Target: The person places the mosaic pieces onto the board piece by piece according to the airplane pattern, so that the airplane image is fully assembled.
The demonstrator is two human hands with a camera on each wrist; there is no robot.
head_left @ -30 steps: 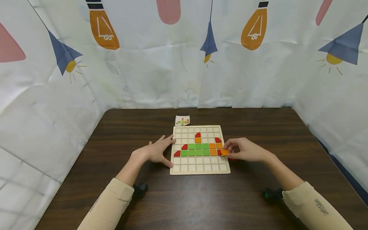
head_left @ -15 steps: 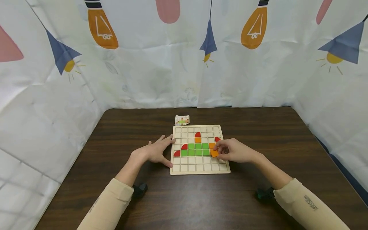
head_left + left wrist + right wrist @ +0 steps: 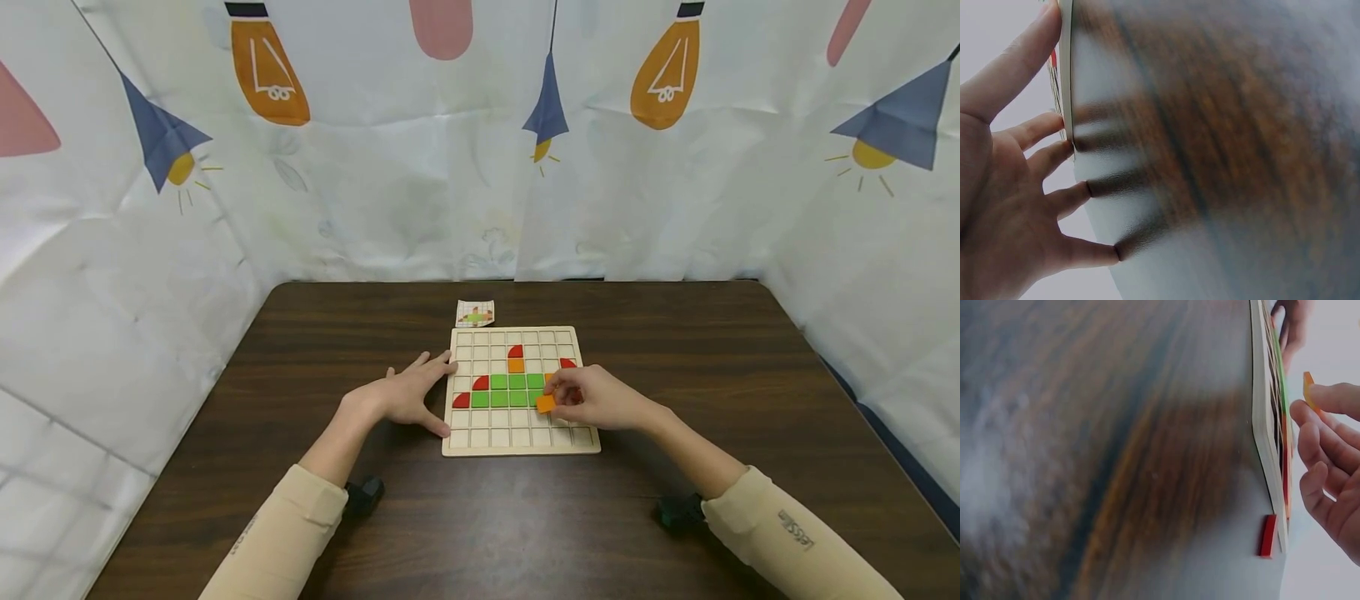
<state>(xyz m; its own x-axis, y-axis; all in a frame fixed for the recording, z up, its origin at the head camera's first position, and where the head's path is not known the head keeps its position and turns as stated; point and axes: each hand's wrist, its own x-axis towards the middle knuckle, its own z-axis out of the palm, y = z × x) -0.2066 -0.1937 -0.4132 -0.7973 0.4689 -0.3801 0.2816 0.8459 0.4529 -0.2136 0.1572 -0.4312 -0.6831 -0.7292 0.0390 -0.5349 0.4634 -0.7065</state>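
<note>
A pale wooden grid board (image 3: 517, 440) lies on the brown table. Green square tiles (image 3: 517, 391) fill its middle cells, with red quarter-round tiles (image 3: 481, 383) and an orange tile (image 3: 516, 366) in cells around them. My left hand (image 3: 401, 397) spreads its fingers along the board's left edge, thumb and some fingertips touching it. Between thumb and forefinger, my right hand (image 3: 606, 398) pinches an orange square tile (image 3: 545, 404), raised off the board in the right wrist view. That hand covers the cells on the board's right side.
A small picture card (image 3: 475, 314) lies just beyond the board's far left corner. In the right wrist view a loose red tile (image 3: 1267, 536) sits on the table beside the board's edge. A printed white curtain (image 3: 420, 200) rises behind the table.
From the board's right edge, my right hand has moved left over it, carrying the orange tile towards the green ones. My left hand has stayed at the left edge.
</note>
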